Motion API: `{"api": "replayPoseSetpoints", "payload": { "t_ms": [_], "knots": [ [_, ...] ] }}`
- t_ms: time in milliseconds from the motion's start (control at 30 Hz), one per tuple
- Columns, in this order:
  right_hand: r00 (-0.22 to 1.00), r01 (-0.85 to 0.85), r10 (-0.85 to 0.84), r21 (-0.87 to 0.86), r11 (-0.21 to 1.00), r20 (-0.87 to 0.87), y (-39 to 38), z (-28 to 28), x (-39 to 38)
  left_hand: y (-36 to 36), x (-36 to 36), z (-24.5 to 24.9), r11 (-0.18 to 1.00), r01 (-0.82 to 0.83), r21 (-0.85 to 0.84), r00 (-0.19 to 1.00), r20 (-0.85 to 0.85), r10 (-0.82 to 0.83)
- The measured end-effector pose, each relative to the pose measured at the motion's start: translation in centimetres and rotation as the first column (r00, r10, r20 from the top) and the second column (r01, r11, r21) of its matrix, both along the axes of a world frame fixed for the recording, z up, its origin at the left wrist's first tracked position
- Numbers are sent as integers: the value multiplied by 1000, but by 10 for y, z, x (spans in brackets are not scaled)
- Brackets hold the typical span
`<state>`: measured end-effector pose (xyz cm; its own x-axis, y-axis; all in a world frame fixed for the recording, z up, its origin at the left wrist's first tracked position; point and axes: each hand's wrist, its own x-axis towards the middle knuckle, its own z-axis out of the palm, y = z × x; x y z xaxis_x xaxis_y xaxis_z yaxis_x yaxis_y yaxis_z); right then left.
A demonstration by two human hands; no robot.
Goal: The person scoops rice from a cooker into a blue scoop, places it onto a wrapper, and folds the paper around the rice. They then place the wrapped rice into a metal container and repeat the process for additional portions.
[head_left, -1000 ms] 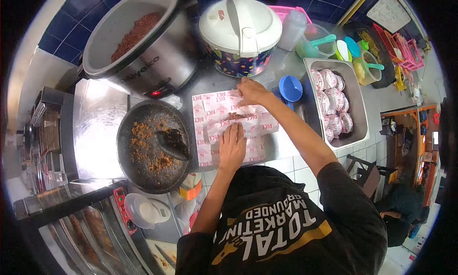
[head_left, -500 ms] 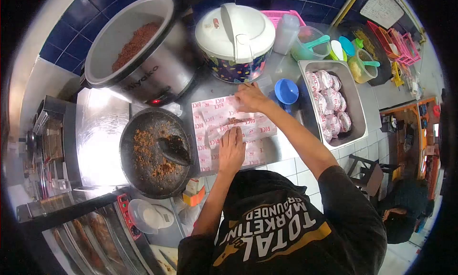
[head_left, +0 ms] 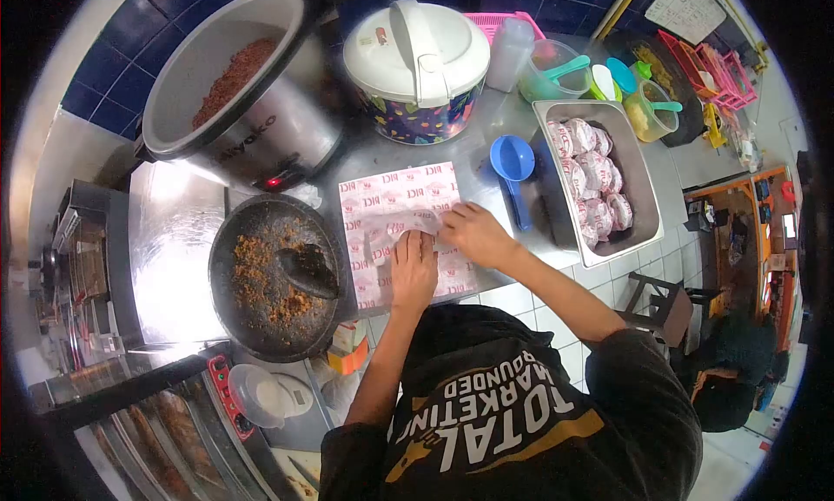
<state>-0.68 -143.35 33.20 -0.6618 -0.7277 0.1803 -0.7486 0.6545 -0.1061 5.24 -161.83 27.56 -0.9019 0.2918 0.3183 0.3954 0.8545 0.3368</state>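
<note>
A stack of white-and-red printed wrapping paper (head_left: 400,184) lies on the steel counter in front of me. On it, a sheet of the same paper is folded over into a bundle (head_left: 387,232); its contents are covered. My left hand (head_left: 415,262) presses the near side of the bundle with bent fingers. At the bundle's right end, my right hand (head_left: 476,234) pinches the paper. A blue scoop (head_left: 512,160) rests on the counter beyond my right hand. Left of the paper, a dark stone mortar (head_left: 234,319) holds brown crumbly food and a pestle (head_left: 308,273).
A steel tray (head_left: 645,227) holds several wrapped bundles on the right. Behind are a large cooker (head_left: 295,123) with reddish rice, a white-lidded rice container (head_left: 460,49) and tubs with spoons (head_left: 532,84). A scale (head_left: 295,397) stands at lower left. A person (head_left: 738,362) is at far right.
My right hand has come from the paper's far edge to the bundle's right end. The far flap is folded over, covering the brown filling. The view has shifted slightly.
</note>
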Motion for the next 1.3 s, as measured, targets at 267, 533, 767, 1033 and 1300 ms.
{"api": "replayPoseSetpoints", "payload": {
  "t_ms": [267,533,767,1033,1300],
  "knots": [
    [998,54,-56,-73,996,-28,4,-21,21,-20,-3,29,1000,1,-3,986,-168,-1],
    [999,44,-46,-96,994,-18,5,-34,26,-57,-28,12,988,154,14,984,84,-154],
    [824,488,-406,-132,863,395,-13,-33,7,-55,-45,21,957,-77,280,972,234,10],
    [968,250,-250,-89,964,19,-5,-35,-7,-50,-48,6,992,-13,125,962,273,-22],
    [946,84,-53,-85,993,319,13,-31,1,-67,-27,16,991,126,44,952,275,-134]
  ]
}}
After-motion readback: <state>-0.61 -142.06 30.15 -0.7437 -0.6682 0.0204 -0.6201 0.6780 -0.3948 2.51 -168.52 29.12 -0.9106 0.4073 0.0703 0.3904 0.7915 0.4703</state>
